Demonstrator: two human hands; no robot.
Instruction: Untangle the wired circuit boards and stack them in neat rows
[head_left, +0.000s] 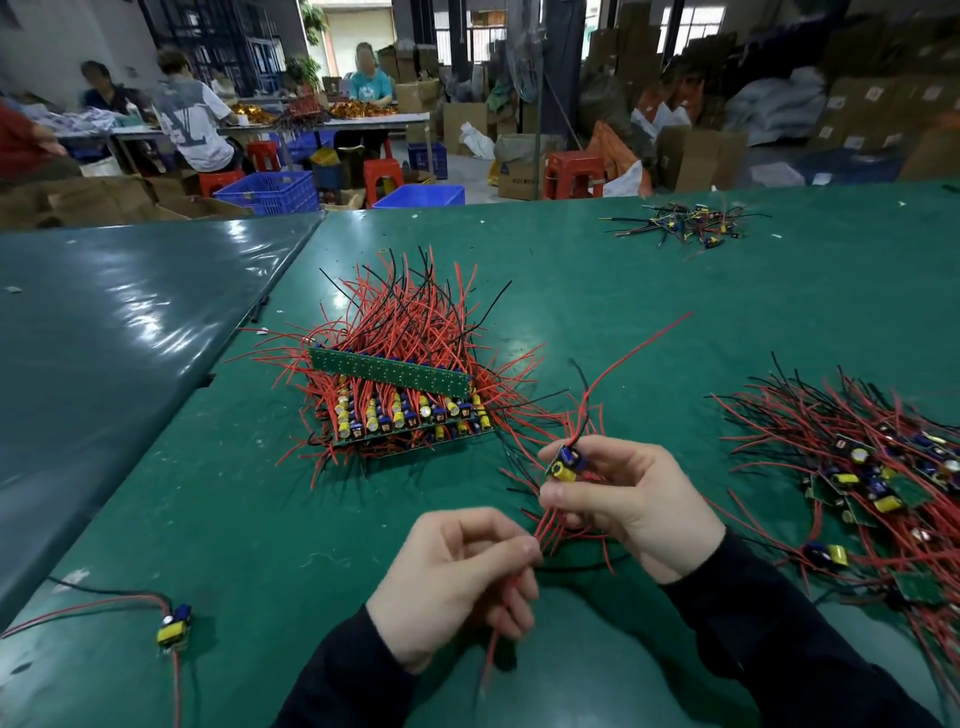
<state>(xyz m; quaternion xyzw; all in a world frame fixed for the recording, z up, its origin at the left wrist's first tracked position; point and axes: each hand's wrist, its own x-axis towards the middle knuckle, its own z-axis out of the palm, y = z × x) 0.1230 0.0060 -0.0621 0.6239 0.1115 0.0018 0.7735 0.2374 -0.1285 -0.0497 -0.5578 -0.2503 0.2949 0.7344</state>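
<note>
1. Your right hand (631, 506) pinches a small circuit board (566, 464) with yellow and blue parts between thumb and fingers, its red wires (558, 525) trailing above and below.
2. Your left hand (457, 582) pinches some of those red wires just below the board.
3. Ahead of you on the green table (675, 291) sits the stacked pile of boards (402, 410), wires fanning out behind it.
4. A tangled heap (878, 478) lies to your right, and a single loose board (174, 626) lies near your left.
5. A smaller tangle (685, 224) sits at the far edge.
</note>
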